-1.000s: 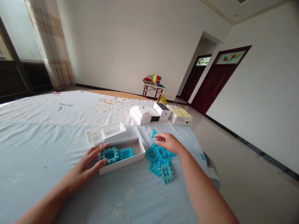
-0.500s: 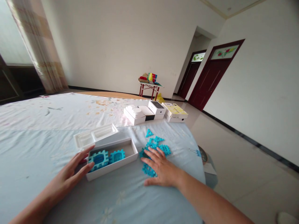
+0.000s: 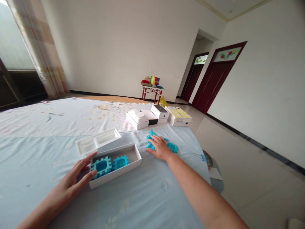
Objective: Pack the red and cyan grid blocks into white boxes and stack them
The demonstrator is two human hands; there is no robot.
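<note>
An open white box holds two groups of blue toothed pieces, a paler square frame at its left and another piece beside it. My left hand rests at the box's left end, thumb and fingers apart, holding nothing. Farther right, my right hand lies palm down over a cluster of blue pieces, its fingers spread. The palm hides part of the cluster. One blue piece shows to the right of that hand.
Behind the box lies a white plastic tray. White boxes and a yellow-and-white box stand at the table's back right. The tablecloth's rounded edge runs down the right side.
My right hand has moved forward, away from me, and the blue pieces under it have shifted the same way. My left hand stays at the box.
</note>
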